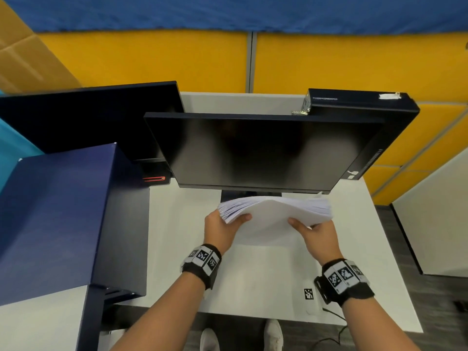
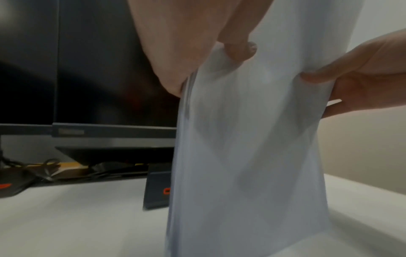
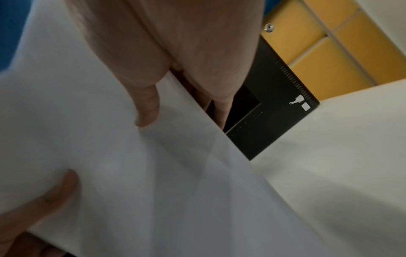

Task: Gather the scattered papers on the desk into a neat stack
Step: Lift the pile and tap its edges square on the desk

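Papers [image 1: 276,214], all gathered in one thick bundle, are held upright by both hands at the middle of the head view, just below the lower edge of the dark monitor [image 1: 253,150]. The left hand [image 1: 220,230] grips the left side of the bundle and the right hand [image 1: 317,236] grips the right side. On each hand the thumb presses on the near face and the other fingers go behind, so the fingers are clamped on the sheets. In the left wrist view the bundle stands with its lower edge resting on the white table [image 2: 77,222], or very close to it, and the sheets bend a little between the two grips. I judge that the bundle is held standing like this so the person can tap its lower edge on the table and bring the sheets level. At the top the edges are fanned and uneven, so the stack is not yet neat. I see no loose sheet lying on the table, so the gathering seems nearly done. At the left of the head view stands a dark blue box [image 1: 63,219], closed, and I cannot tell what is inside. A small printed marker [image 1: 308,293] lies on the table at the lower right, near the right wrist.
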`<state>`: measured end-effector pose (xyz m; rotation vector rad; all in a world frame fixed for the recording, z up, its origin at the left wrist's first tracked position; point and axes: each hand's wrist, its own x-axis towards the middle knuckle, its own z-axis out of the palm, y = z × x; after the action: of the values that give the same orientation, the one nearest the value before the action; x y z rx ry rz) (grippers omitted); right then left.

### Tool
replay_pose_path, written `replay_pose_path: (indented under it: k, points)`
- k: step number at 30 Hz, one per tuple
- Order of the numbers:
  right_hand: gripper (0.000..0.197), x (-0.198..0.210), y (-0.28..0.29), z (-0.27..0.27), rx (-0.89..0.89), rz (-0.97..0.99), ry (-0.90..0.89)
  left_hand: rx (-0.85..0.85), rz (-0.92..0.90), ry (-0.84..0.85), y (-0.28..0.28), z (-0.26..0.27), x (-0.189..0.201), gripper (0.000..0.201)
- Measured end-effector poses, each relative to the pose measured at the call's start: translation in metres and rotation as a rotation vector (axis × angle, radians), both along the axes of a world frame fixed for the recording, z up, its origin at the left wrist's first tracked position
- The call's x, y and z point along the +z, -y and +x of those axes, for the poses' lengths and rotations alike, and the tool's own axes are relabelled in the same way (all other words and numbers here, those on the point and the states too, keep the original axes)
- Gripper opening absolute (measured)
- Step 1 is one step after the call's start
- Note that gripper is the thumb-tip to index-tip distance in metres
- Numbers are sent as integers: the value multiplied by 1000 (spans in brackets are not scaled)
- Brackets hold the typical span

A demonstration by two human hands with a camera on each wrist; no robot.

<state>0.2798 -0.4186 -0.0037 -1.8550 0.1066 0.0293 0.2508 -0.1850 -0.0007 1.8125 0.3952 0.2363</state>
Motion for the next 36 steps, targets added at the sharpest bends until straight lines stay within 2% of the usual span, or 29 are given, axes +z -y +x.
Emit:
replay_pose_path:
  k: [4,6,7,10,13,15,16,17,18,19,20,22,24,25,27,28,29,30,32,34,36]
  points:
    - [46,21,-11,-5,-34,196,91,175,-114,154,19,-5,21,51]
    - [42,35,-20,-4,-73,289,131,231,-181,201,31,-6,35,59]
    - [38,44,-25,-2,-115,318,155,249,-198,225,35,-5,41,57]
    - [35,59,-36,8,-270,299,162,319,-290,246,42,1,56,31]
    - [30,65,-40,16,-333,284,137,379,-361,150,42,10,65,28]
    - [24,63,-34,19,-251,262,140,391,-380,119,39,16,68,29]
    - [17,58,-27,19,-151,256,149,396,-384,104,38,18,70,29]
    - [20,51,-19,19,-57,270,145,396,-380,86,36,20,71,31]
    - [32,41,-12,19,12,276,128,384,-378,70,35,21,73,32]
    - [41,34,-8,19,44,242,94,361,-371,56,33,22,73,33]
    - [39,29,-7,19,34,168,57,332,-358,37,31,21,76,34]
    - [25,30,-12,19,-32,53,31,281,-250,33,16,22,82,32]
    - [21,39,-20,23,-40,22,74,212,-1,105,-13,22,94,33]
    - [19,46,-24,24,-10,-3,128,123,161,138,-28,21,103,44]
    - [8,64,-32,29,96,-99,238,-180,575,126,-49,22,122,74]
    - [4,73,-37,31,168,-182,298,-334,770,94,-51,23,130,80]
    - [6,81,-43,31,241,-275,369,-444,897,41,-48,25,135,78]
    - [8,88,-49,32,305,-352,434,-498,939,-10,-43,26,139,64]
    - [8,102,-58,33,364,-420,510,-501,893,-87,-34,29,137,28]
    - [10,106,-54,35,371,-404,504,-474,799,-133,-35,30,127,36]
    - [18,98,-31,41,366,-377,408,-411,665,-146,-46,26,119,41]
